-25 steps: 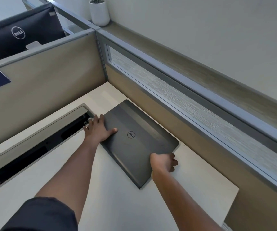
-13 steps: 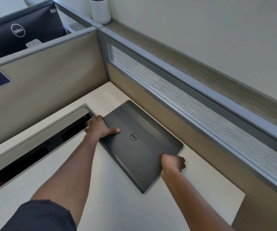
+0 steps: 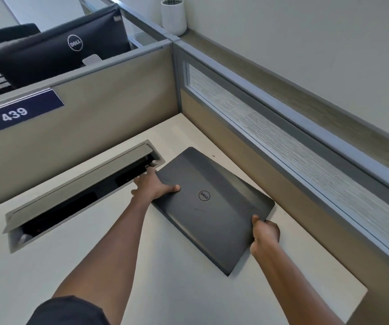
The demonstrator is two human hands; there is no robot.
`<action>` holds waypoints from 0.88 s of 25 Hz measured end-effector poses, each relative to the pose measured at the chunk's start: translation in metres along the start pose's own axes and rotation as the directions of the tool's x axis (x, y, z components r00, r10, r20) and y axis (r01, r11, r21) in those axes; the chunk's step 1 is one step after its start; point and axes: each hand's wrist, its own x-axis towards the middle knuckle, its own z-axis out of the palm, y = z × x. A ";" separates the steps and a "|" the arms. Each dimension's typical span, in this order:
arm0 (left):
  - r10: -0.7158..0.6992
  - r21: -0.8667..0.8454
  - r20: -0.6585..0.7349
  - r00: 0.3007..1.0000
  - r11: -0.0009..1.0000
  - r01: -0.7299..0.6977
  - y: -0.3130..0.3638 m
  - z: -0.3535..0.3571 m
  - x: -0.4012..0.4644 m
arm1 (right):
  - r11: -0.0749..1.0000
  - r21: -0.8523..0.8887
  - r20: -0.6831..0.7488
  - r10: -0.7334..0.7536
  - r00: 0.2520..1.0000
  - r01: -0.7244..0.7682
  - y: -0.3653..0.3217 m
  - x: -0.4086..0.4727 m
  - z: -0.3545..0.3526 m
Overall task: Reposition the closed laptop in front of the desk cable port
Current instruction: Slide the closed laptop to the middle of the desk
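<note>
A closed dark grey Dell laptop (image 3: 212, 207) lies at an angle on the pale desk (image 3: 165, 277), near the right-hand partition. My left hand (image 3: 152, 185) grips its left edge, thumb on the lid, right beside the open end of the desk cable port (image 3: 76, 195). My right hand (image 3: 265, 235) holds the laptop's near right edge, thumb on top. The port is a long recessed slot with its grey flap raised, to the left of the laptop. Its dark inside shows little.
Beige partition panels (image 3: 95, 127) wall the desk at the back and right, the right one with a frosted window strip (image 3: 306, 146). A label reading 439 (image 3: 15, 113) hangs on the back panel. Behind it stand a Dell monitor (image 3: 71, 50) and a white pot (image 3: 173, 16).
The view has tilted and shifted, showing more of the port and back panel. Both hands keep their grip on the laptop, which seems turned slightly, its near edge a little lifted.
</note>
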 end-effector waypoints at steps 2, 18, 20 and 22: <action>-0.060 -0.092 -0.005 0.998 0.994 0.059 -0.016 0.002 -0.014 | 1.000 0.012 0.040 -0.019 0.999 0.018 -0.004 -0.007 -0.002; -0.345 -0.588 -0.087 0.935 0.775 0.231 -0.197 0.004 -0.151 | 0.978 -0.139 0.408 -0.085 0.909 0.154 0.012 -0.065 0.051; -0.396 -0.633 -0.082 0.915 0.730 0.259 -0.227 0.000 -0.165 | 0.964 -0.181 0.466 -0.091 0.880 0.196 0.023 -0.078 0.070; -0.439 -0.669 -0.081 0.895 0.690 0.278 -0.251 -0.001 -0.180 | 0.947 -0.211 0.507 -0.108 0.855 0.244 0.033 -0.091 0.087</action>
